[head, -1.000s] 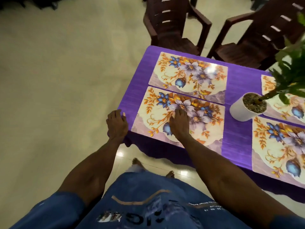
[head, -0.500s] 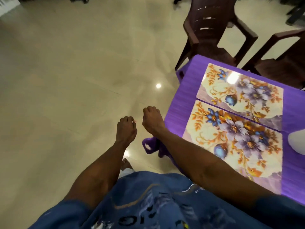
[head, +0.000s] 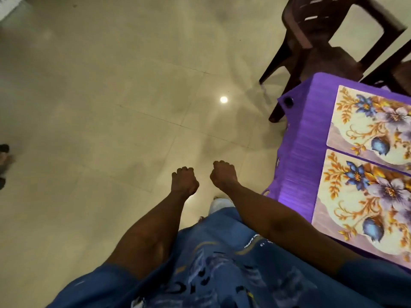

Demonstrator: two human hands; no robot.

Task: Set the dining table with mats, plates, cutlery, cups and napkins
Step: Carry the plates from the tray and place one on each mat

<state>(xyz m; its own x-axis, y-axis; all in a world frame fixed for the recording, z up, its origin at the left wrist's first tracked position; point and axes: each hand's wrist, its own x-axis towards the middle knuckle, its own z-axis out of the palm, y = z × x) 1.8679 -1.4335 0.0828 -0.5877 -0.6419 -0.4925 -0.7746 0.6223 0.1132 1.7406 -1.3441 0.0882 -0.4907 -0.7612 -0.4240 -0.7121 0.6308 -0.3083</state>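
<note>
Left hand (head: 184, 180) and right hand (head: 223, 174) hang over the beige tiled floor (head: 111, 107), fingers curled, gripping nothing. Two floral rectangular placemats (head: 364, 196) lie side by side on the purple plastic table (head: 300, 138), cut off at the frame's right edge. Dark brown plastic chair (head: 315, 41) partly visible, blurred.

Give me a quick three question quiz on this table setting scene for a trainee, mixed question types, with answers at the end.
1. True or false: both hands are touching a mat.
2. How many floral mats show on the purple table?
3. Which is held? A) plate B) cup C) nothing

Key
1. False: the left hand and right hand hang curled over the floor.
2. Two: the far mat and near mat.
3. C
</note>
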